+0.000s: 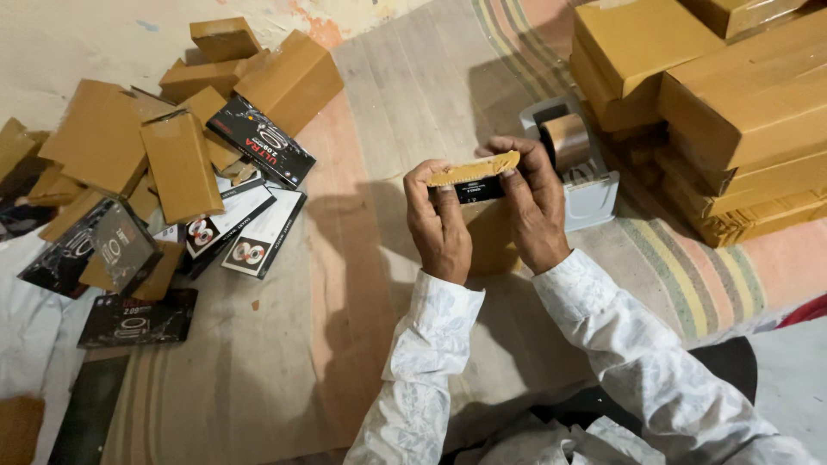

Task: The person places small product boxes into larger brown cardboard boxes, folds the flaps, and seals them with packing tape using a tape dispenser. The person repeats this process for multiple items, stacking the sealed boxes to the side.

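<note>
While both forearms in white patterned sleeves are raised over the striped woven floor mat (379,112), a small brown cardboard box (475,170) with a black printed end is gripped between the two hands at the centre of the view. The left hand (439,226) is closed on the box's left end, fingers curled over its top edge; the right hand (536,207) is closed on the right end, thumb pressed along the top flap. Just beyond the right hand, at about 1 o'clock, a grey tape dispenser (590,185) holding a roll of brown tape is seen on the mat. Further off at 2 o'clock, a stack of large brown cardboard cartons (741,103) is piled. Well apart at 10 o'clock, a loose heap of small brown cardboard boxes (181,164) is scattered, with a black printed product box (261,142) lying on it and white printed cartons (250,237) touching its lower edge. Black flat boxes (138,319) are lying at 8 o'clock, near a crumpled white sheet (30,319)
</note>
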